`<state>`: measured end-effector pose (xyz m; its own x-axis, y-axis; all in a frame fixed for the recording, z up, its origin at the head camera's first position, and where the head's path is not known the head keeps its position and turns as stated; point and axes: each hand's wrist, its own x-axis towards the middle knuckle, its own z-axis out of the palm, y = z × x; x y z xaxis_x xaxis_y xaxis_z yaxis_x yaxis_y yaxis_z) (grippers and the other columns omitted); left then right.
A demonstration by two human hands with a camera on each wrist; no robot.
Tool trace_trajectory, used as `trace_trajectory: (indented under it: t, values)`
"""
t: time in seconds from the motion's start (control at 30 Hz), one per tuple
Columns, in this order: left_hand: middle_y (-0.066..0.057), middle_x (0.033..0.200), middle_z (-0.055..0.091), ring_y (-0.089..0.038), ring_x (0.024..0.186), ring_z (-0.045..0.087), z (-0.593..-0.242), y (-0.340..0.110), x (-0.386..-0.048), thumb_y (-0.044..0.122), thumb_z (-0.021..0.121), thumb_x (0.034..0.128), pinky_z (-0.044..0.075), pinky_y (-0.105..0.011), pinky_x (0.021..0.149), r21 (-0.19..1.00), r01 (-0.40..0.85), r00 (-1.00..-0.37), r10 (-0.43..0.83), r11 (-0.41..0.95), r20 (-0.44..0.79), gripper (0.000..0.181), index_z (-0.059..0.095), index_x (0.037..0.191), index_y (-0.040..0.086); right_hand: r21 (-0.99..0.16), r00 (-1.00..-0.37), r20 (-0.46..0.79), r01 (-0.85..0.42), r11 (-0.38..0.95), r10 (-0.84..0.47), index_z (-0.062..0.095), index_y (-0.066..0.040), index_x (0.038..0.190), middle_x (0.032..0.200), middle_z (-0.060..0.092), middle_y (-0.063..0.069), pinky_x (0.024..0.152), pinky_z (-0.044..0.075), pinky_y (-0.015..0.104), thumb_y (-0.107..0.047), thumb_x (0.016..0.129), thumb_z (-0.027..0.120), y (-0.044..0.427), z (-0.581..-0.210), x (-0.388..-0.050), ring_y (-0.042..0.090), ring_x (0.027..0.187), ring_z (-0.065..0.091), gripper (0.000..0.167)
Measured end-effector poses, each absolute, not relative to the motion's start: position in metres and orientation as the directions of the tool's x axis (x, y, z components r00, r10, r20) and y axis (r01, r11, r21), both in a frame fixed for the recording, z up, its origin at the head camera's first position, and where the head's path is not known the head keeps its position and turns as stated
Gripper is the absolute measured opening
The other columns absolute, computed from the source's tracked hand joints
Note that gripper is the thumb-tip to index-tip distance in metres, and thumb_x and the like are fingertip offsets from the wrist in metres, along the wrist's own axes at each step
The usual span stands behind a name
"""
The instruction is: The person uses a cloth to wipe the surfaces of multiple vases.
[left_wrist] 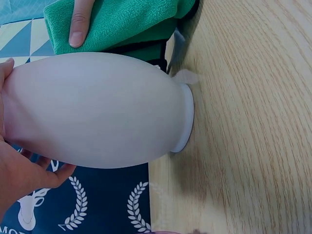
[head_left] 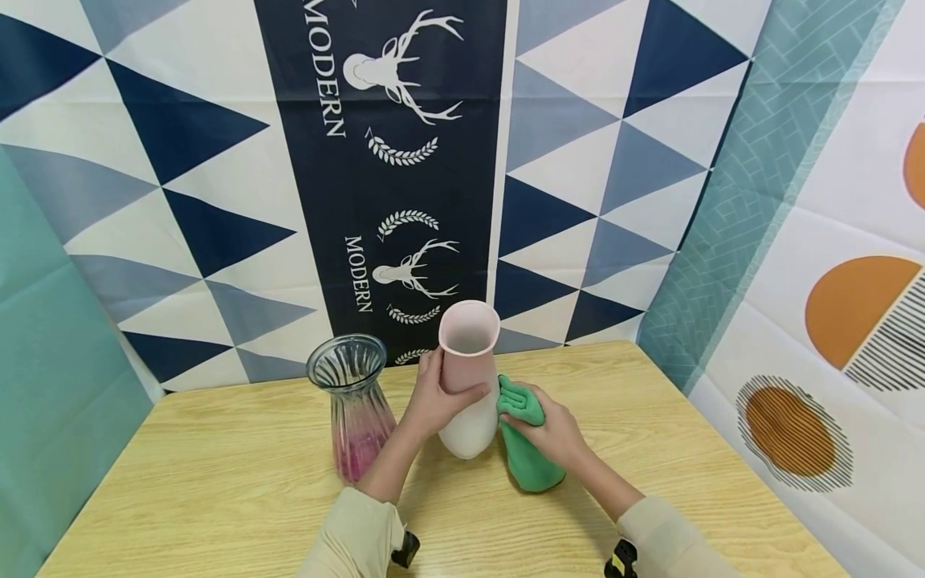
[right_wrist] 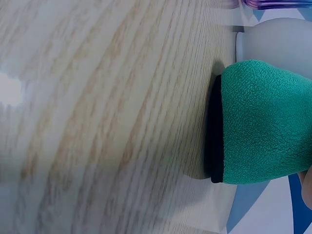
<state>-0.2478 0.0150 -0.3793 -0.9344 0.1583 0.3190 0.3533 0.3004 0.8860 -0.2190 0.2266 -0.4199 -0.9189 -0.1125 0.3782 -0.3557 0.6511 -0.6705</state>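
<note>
A vase (head_left: 470,401), pink at the top and fading to white, stands on the wooden table in the head view. My left hand (head_left: 437,399) grips it around its neck, thumb across the front. My right hand (head_left: 552,425) holds a green cloth (head_left: 533,461) bunched up against the vase's right side. In the left wrist view, the vase's white body (left_wrist: 107,109) fills the middle, and one right finger (left_wrist: 80,24) lies on the cloth (left_wrist: 126,24). The right wrist view shows the cloth (right_wrist: 265,122) hanging with its dark edge close to the tabletop.
A ribbed glass vase (head_left: 354,409), clear above and pink below, stands left of my left forearm. The wooden table (head_left: 217,498) meets a patterned backdrop (head_left: 390,160) behind and printed cloth walls at both sides.
</note>
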Motion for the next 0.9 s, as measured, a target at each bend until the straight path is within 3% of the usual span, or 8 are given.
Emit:
trace_trajectory:
  t: [0.53,0.9]
  values:
    - [-0.008,0.133,0.039,-0.027,0.123,0.045,-0.378,0.014,-0.246,0.031,0.081,0.0712,0.038,-0.049,0.104,0.89,0.366,-0.929,0.164,0.274,0.331,0.089,0.029,0.141,0.016,-0.683,-0.92,0.374,-0.36,0.636,-0.119,0.053,-0.025,0.129,0.122,0.064,0.005,0.086,0.051,0.047,-0.036,0.081,0.072,0.228,-0.42,-0.219,0.027,0.11,0.061,0.052]
    - [-0.009,0.127,0.046,-0.025,0.118,0.048,-0.38,0.014,-0.248,0.03,0.082,0.0701,0.04,-0.047,0.102,0.876,0.388,-0.921,0.139,0.286,0.363,0.083,0.035,0.136,0.012,-0.722,-0.892,0.447,-0.406,0.56,-0.07,0.052,-0.019,0.129,0.124,0.061,0.007,0.086,0.053,0.043,-0.031,0.082,0.071,0.227,-0.404,-0.228,0.026,0.112,0.059,0.052]
